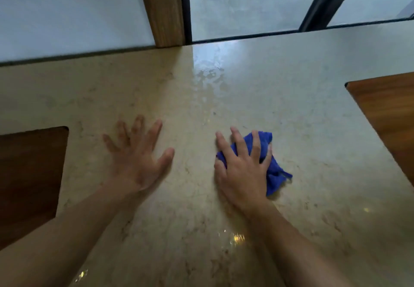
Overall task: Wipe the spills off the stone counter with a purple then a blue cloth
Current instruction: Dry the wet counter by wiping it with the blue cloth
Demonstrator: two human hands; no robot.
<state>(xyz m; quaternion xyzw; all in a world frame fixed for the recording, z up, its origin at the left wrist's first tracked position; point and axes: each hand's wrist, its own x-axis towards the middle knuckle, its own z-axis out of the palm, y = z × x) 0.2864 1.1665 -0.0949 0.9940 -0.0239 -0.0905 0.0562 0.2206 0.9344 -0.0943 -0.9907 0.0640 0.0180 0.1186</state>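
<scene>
My right hand (243, 170) presses down on a bunched blue cloth (274, 174) on the beige stone counter (291, 107), right of centre. The cloth sticks out beyond my fingers and to the right of my palm. My left hand (136, 154) is spread flat with fingers apart, just over or on the counter to the left, holding nothing; it looks blurred. A wet, shiny patch (209, 74) lies on the stone further back, near the window. Small bright droplets (235, 238) glint on the near part of the counter. No purple cloth is in view.
A wooden post (163, 9) rises at the counter's back edge, with a dark-framed window (246, 4) to its right. Dark wood surfaces sit in cut-outs at the left (29, 179) and right (387, 112) of the stone.
</scene>
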